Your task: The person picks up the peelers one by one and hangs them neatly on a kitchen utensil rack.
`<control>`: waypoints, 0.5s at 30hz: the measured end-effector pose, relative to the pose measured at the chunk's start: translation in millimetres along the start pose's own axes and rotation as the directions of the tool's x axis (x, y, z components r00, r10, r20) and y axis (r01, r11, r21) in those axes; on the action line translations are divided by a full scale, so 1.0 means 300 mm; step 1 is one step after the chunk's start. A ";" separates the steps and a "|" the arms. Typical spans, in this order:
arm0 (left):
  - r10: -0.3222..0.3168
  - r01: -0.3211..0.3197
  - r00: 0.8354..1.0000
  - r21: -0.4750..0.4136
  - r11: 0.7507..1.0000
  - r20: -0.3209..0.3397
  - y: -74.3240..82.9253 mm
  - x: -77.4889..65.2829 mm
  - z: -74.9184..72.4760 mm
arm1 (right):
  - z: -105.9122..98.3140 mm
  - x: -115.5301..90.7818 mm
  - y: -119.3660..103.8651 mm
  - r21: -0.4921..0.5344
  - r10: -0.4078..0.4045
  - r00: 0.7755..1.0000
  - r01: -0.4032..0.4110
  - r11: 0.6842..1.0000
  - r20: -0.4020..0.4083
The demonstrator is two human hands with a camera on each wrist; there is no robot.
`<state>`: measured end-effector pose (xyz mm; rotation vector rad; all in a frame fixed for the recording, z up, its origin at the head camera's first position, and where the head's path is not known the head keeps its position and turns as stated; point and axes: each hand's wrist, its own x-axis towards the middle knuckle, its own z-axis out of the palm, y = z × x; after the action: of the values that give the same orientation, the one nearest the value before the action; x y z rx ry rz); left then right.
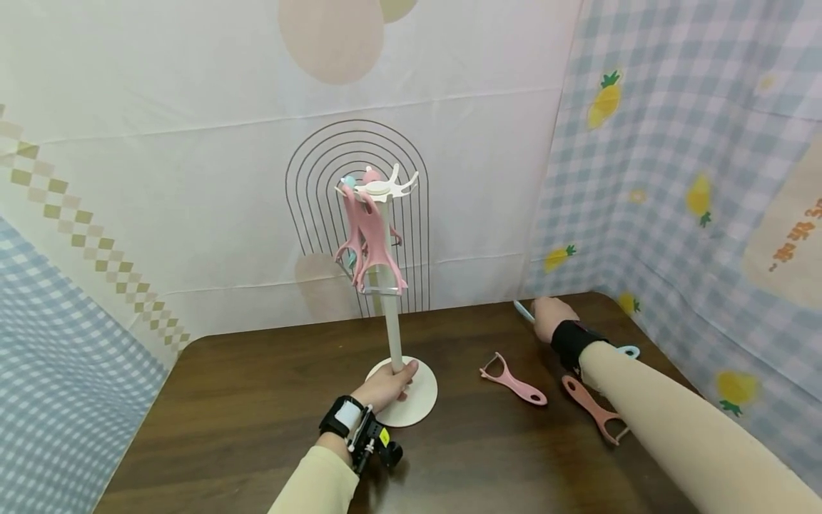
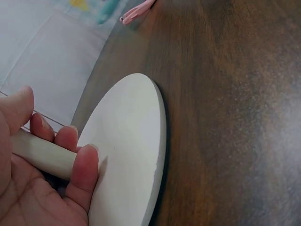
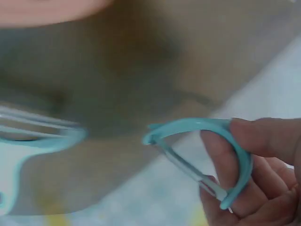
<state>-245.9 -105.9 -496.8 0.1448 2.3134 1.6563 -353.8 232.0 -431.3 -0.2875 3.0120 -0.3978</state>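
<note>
My left hand (image 1: pixel 383 389) grips the pole (image 1: pixel 392 335) of a white stand just above its round base (image 1: pixel 420 401). In the left wrist view the fingers curl round the pole (image 2: pixel 44 154). Several peelers hang from hooks at the stand's top, mostly pink ones (image 1: pixel 379 239), with bits of light blue behind them. At the table's far right, my right hand (image 1: pixel 554 319) pinches a light blue peeler (image 3: pixel 188 124) by its head end, between thumb and fingers. Its blade shows in the right wrist view; most of its handle is hidden.
On the table (image 1: pixel 270 421) a pink peeler (image 1: pixel 514 384) lies right of the base. Farther right are an orange-pink peeler (image 1: pixel 587 400) and another light blue peeler (image 1: pixel 629 352), partly hidden by the right arm. White cloth hangs behind; checked cloth (image 1: pixel 674 235) borders the right side.
</note>
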 end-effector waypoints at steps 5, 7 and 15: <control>0.002 -0.002 1.000 0.021 1.000 0.000 0.003 -0.005 0.002 | -0.123 0.009 -0.123 0.225 -0.114 0.972 0.160 0.961 -0.204; -0.005 0.005 1.000 0.034 0.999 -0.005 0.005 -0.008 0.001 | -0.177 0.010 -0.188 0.323 -0.137 0.959 0.215 0.921 -0.250; 0.007 -0.007 1.000 0.010 1.000 0.010 0.003 -0.008 0.000 | -0.351 -0.024 -0.419 0.549 -0.204 0.915 0.375 0.747 -0.347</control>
<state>-243.7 -106.1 -495.6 0.1622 2.3169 1.6438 -336.9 140.4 -296.2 -0.6947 2.8550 -1.5073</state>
